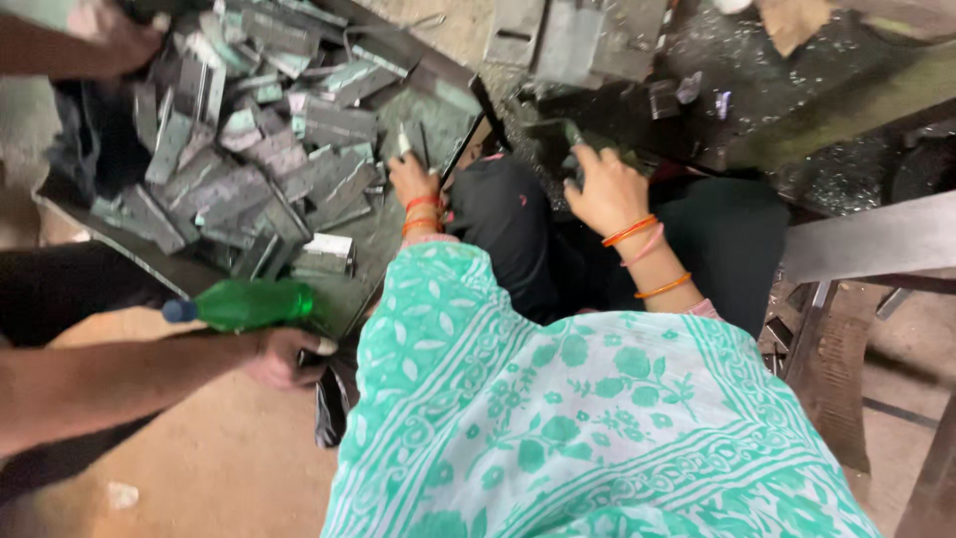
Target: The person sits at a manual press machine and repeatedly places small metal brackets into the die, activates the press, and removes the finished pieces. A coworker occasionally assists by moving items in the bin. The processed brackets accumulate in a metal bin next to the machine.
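A: Your left hand (411,179) pinches one thin grey metal strip (403,142) upright at the edge of the heap of flat grey metal pieces (249,149) on the dark tray (129,254). Your right hand (602,189) is curled around a small dark metal part (570,134) by the black machine bed (757,120).

B: So which step are you in?

A: Feeding pieces from heap to machine, I'd judge. Moving the strip across calls for a steady pinch. Mind the co-worker's hand (284,357) holding a green plastic bottle (249,303) nearby.
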{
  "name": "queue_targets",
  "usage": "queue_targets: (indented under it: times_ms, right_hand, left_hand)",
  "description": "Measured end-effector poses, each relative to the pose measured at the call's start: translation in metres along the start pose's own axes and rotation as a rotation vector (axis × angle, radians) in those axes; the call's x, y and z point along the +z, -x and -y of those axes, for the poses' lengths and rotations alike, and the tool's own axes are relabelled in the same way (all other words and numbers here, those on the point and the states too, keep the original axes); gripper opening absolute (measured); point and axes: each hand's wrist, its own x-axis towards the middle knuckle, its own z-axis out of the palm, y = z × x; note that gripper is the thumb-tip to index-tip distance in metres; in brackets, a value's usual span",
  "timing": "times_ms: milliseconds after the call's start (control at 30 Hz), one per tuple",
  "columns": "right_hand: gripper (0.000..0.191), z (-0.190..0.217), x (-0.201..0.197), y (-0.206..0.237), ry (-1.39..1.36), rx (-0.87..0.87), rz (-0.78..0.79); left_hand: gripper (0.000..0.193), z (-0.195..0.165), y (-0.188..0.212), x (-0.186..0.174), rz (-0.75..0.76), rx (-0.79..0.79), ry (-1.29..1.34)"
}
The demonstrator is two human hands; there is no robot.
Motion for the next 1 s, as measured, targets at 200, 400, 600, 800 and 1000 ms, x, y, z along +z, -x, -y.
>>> queue_targets:
  times_ms: [200,400,600,800,1000]
  right_hand:
    - [0.048,0.003,-0.009,-0.001,0.012,-0.004,0.023]
    - [0.047,0.002,-0.008,-0.001,0.034,0.009,0.03]
    - [0.049,0.0,-0.003,-0.008,0.033,0.019,0.027]
    - [0.054,0.001,-0.003,-0.018,0.032,0.014,0.037]
    - [0.051,-0.003,0.001,-0.017,0.013,0.0,0.024]
  left_hand:
    - [0.05,0.017,0.001,-0.004,-0.143,-0.018,0.194]
    - [0.07,0.024,0.001,-0.02,-0.259,-0.211,0.402]
    - [0.082,0.008,-0.009,-0.046,-0.33,-0.301,0.69]
    - [0.075,-0.003,-0.024,-0.073,-0.182,-0.468,1.222]
    - [0.062,-0.04,-0.032,-0.093,-0.138,0.01,1.395]
